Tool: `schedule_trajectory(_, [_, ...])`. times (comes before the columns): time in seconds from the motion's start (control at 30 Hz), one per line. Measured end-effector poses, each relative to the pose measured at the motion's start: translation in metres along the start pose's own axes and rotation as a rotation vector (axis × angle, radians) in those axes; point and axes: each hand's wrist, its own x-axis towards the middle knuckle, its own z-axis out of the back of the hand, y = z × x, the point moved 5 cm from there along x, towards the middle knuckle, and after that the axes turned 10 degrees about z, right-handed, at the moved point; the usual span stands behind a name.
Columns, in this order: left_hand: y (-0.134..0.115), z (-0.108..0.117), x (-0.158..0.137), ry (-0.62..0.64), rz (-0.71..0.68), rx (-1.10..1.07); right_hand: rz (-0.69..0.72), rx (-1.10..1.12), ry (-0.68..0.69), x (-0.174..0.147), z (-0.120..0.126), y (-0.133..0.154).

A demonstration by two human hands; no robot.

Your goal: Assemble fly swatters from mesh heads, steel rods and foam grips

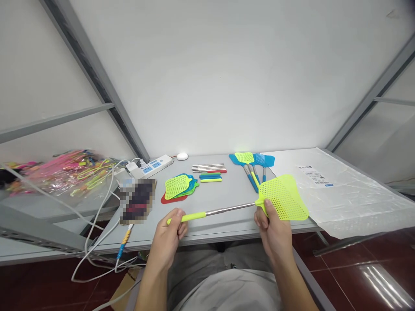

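Note:
A yellow-green fly swatter with a silver telescopic rod is held level over the table's front edge. My left hand is closed around its handle end. My right hand pinches the base of its perforated head, thumb on top. Beyond it lie loose swatter heads in yellow, blue, green and red, stacked at the left. Near the middle are several metal rods and coloured handle grips. Complete fly swatters in blue and yellow lie in a bunch behind my right hand.
A white power strip with cables sits at the back left, near a blurred-out phone-like object. A white plastic bag covers the table's right side. Packed colourful items lie on the left shelf. Grey metal posts flank the table.

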Motion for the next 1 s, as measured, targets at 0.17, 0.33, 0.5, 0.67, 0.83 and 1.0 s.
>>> schedule_trajectory(0.17, [-0.016, -0.004, -0.009, 0.091, -0.099, -0.014, -0.031, 0.025, 0.018, -0.005, -0.005, -0.002])
schedule_trajectory(0.33, [-0.009, -0.029, -0.016, 0.159, -0.084, 0.048, -0.085, 0.006, 0.057, -0.023, -0.019, -0.009])
schedule_trajectory(0.5, [-0.003, -0.035, -0.016, 0.155, -0.093, 0.057, -0.077, -0.016, 0.107, -0.028, -0.023, -0.013])
schedule_trajectory(0.67, [-0.012, -0.033, -0.02, 0.276, -0.093, 0.484, -0.132, 0.026, 0.116, -0.015, -0.015, -0.013])
schedule_trajectory(0.83, [-0.015, -0.057, -0.03, 0.364, -0.037, 0.78, -0.144, 0.029, 0.066, 0.003, -0.008, -0.011])
schedule_trajectory(1.0, [0.0, -0.106, -0.028, 0.415, -0.008, 0.755, -0.124, -0.24, 0.171, 0.015, -0.01, -0.013])
